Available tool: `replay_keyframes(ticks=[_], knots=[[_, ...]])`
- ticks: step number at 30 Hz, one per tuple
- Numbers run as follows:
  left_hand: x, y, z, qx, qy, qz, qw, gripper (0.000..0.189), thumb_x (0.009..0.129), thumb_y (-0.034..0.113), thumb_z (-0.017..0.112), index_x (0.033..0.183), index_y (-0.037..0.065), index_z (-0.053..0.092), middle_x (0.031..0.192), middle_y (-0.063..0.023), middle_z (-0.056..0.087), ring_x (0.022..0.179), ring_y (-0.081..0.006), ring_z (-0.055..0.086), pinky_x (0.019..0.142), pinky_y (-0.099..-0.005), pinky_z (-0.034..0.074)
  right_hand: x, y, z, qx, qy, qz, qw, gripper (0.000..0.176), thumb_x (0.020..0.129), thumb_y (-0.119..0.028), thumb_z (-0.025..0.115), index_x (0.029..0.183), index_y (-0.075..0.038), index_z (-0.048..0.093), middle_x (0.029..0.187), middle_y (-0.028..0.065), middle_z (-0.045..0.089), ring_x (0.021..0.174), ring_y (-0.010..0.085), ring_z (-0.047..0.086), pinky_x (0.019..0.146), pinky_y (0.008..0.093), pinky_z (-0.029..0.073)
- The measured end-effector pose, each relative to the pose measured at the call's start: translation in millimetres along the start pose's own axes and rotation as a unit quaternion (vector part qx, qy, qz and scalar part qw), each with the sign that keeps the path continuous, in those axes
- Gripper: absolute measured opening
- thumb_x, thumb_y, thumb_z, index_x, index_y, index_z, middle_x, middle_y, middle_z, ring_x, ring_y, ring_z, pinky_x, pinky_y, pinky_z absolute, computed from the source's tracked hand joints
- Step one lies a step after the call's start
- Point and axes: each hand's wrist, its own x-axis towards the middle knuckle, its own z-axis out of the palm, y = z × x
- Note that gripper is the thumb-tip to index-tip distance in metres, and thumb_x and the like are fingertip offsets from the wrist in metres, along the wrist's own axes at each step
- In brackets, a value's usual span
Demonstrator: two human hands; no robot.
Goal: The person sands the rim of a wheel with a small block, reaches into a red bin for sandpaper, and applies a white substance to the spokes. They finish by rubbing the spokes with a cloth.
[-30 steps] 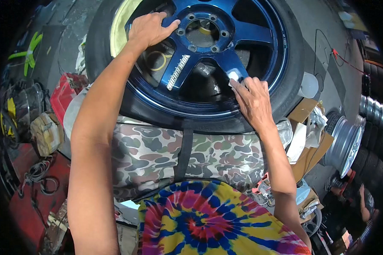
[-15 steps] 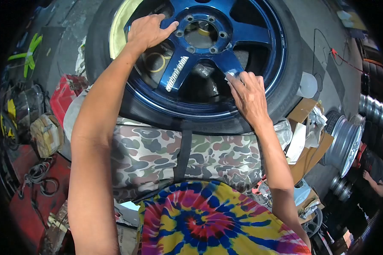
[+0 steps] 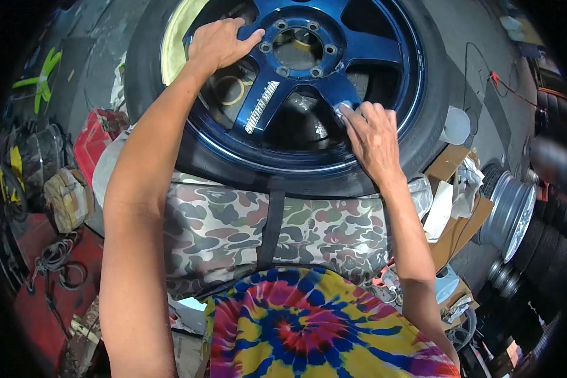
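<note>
A blue multi-spoke wheel in a black tire lies in front of me, with white lettering on one spoke. At its upper left my left hand is closed over a spoke, thumb stretched along the blue surface. My right hand presses a small white cloth, pinched under its fingertips, onto the lower right spoke. A pale smear shows on that spoke by the fingers. Most of the cloth is hidden under the hand.
A camouflage-patterned cover lies between me and the tire. On the right are a white cup, a cardboard box and a silver wheel. A red toolbox and a brown-wrapped bundle stand left.
My right hand has shifted slightly right along the spoke with the cloth. My left hand stays put. The person at the right edge is gone from there; a blurred dark shape appears higher up.
</note>
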Motion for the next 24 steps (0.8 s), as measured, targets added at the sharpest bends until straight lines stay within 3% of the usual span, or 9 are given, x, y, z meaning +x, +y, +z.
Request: replay_keyframes(ticks=[24], knots=[[0, 1, -2, -0.01, -0.012, 0.004, 1.0, 0.075, 0.097, 0.073, 0.056, 0.126, 0.007, 0.076, 0.117, -0.0202, 0.078, 0.109, -0.041, 0.075, 0.097, -0.051, 0.058, -7, -4, -5, 0.014, -0.016, -0.015, 1.0, 0.039, 0.085, -0.008, 0.079, 0.123, -0.004, 0.076, 0.102, 0.0062, 0.058, 0.094, 0.0246, 0.057, 0.082, 0.0402, 0.041]])
